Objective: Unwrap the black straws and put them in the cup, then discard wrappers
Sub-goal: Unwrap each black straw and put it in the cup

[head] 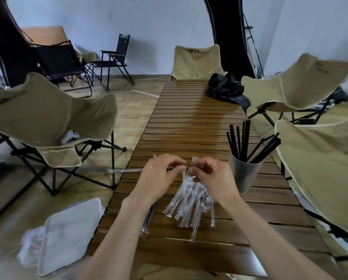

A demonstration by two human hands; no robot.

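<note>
A pale cup (pixel 243 174) stands on the slatted wooden table (pixel 193 122) at the right, holding several bare black straws (pixel 243 138). My left hand (pixel 159 176) and my right hand (pixel 211 176) meet above the table's middle, both pinching one wrapped straw (pixel 126 170) that sticks out to the left past the table edge. The straw's black end shows between my fingertips. Under my hands lies a pile of clear wrappers (pixel 191 205); whether any holds a straw I cannot tell. A dark wrapped straw (pixel 148 219) lies under my left wrist.
A clear plastic bin (pixel 68 233) sits on the floor at the lower left. Beige folding chairs (pixel 48 116) surround the table on both sides and at the far end. A black bag (pixel 225 88) lies on the table's far right.
</note>
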